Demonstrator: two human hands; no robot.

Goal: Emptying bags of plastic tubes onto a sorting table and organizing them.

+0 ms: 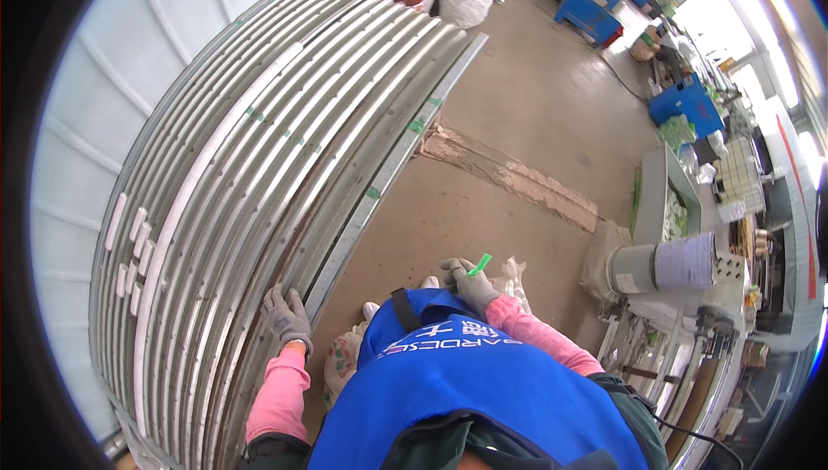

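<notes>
Bright green and narrow, a short strip (482,263) is pinched in your gloved right grip (470,285), one end jutting out beyond the fingers, just past your blue apron (483,375). Your left grip (287,319), fingers slightly spread, rests on the nearer edge of the metal profiles (341,138) to your left. These are long and silver-grey, packed side by side, with shiny ridges between duller grooves. Small green patches (417,126) mark several of them, and short white blocks (138,244) sit on those farther left.
</notes>
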